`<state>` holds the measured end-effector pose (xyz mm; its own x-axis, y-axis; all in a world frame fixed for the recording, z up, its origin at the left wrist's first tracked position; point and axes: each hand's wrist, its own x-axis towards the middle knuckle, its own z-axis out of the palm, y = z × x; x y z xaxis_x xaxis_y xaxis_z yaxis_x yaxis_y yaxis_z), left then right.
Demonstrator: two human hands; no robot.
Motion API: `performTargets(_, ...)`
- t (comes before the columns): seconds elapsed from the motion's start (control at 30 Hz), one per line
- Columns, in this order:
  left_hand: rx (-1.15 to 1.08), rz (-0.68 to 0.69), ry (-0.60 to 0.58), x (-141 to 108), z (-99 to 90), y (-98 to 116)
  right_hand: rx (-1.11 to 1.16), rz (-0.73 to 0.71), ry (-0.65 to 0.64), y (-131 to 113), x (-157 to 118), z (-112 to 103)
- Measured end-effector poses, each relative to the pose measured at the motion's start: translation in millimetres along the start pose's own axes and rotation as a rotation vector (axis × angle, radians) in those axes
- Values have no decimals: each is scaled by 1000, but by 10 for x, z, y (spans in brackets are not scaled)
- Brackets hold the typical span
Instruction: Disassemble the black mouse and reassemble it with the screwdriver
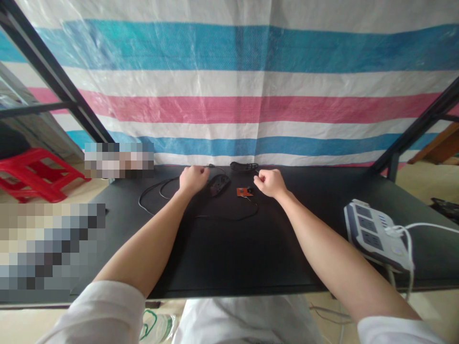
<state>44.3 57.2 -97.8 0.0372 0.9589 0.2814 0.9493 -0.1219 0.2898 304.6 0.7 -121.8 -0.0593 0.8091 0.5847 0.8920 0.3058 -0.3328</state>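
Both of my arms reach forward over a black table. My left hand (194,179) is closed in a loose fist just left of a black piece (219,185) that looks like a mouse shell, with nothing visible in the fingers. On the right, my right hand (270,183) is also curled into a fist, nothing seen in it. Between the hands lies a small orange circuit board (245,192) with a dark part on it and a thin black cable (229,220) running from it. Behind the board rests another dark curved piece (244,166).
A white and grey power strip (376,234) with plugged white cables sits at the right of the table (229,258). Striped sheeting hangs behind, between black metal posts. A red stool (43,172) stands at the left. Blurred blocks cover two areas on the left.
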Motion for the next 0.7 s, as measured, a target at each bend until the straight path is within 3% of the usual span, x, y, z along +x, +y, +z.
performTargets(0.2, 25, 157, -15, -107, 19, 119, 41, 8, -131, -77, -27, 43)
performTargets(0.37, -27, 439, 41, -232, 64, 213, 22, -28, -254, -176, -44, 36)
performTargets(0.53, -45, 797, 52, -337, 163, 302, -1, -59, -285, -244, -56, 29)
performTargets(0.7, -57, 902, 24, -374, 202, 334, -2, -72, -272, -243, -60, 37)
